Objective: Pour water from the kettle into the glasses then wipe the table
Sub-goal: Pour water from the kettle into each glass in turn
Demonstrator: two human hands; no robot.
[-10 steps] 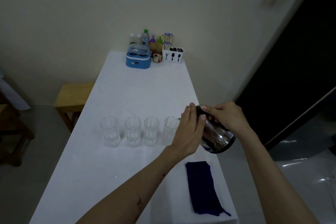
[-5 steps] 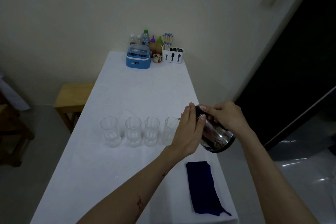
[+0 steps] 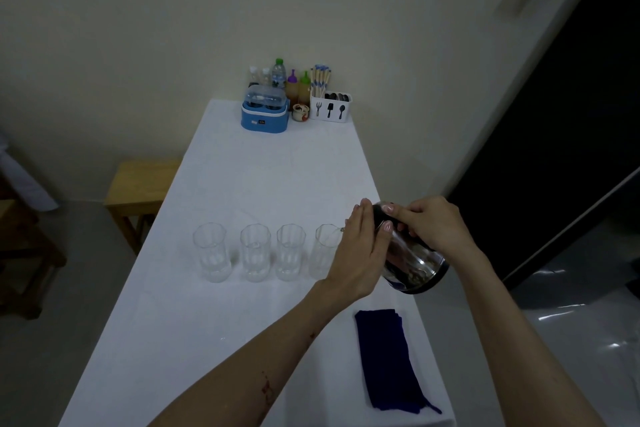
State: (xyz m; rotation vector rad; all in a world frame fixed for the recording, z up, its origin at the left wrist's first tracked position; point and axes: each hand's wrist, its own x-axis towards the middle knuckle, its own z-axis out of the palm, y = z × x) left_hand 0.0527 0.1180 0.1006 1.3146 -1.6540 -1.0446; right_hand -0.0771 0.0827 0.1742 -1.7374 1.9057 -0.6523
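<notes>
Table [image 3: 277,184] white-clothed (cream wall behind); right hand [image 3: 433,225] grip holds kettle [image 3: 412,263].

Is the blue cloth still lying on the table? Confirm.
Yes, the blue cloth lies flat on the table, untouched by either hand.

A: The kettle [image 3: 414,262] at four o'clock is polished metal, mirror-glossy, with a black band round its base. The four glasses [image 3: 256,252] are clear, smooth glass with faceted walls.

B: And the table [image 3: 277,180]?

A: Covered in matt white cloth, faintly textured. The dark blue cloth [image 3: 388,357] at five o'clock looks soft and matt. At twelve o'clock, the blue box [image 3: 265,116] is smooth plastic with a clear lid. The stool [image 3: 142,180] at nine o'clock is pale, unglossed wood.
</notes>
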